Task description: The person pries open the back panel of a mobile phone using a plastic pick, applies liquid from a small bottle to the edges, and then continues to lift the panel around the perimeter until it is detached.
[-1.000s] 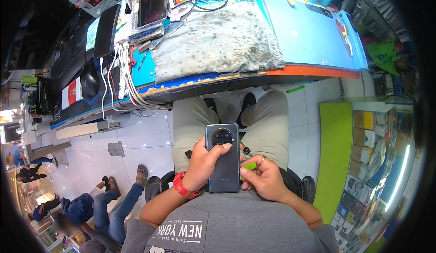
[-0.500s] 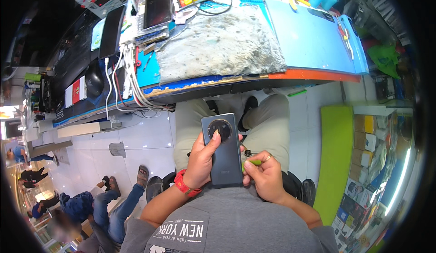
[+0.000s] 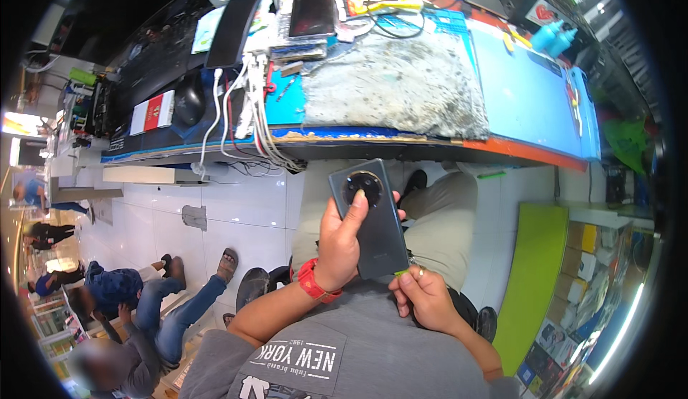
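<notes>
My left hand, with a red watch band at the wrist, is wrapped round a dark grey smartphone. The phone's back faces up, tilted with its top toward the left, and my thumb lies on the round camera ring. At the phone's bottom right corner, my right hand pinches a small green tool. Most of that tool is hidden by the fingers, so its kind cannot be told. Whether its tip touches the phone's edge is unclear.
Ahead stands a workbench with a stained grey cloth, a light blue mat, phones and white cables hanging over its edge. A green-topped display case is at right. People sit at lower left.
The phone has tilted, its top swinging left. My right hand with the green tool has moved from the phone's right side to its bottom corner. The whole view has shifted.
</notes>
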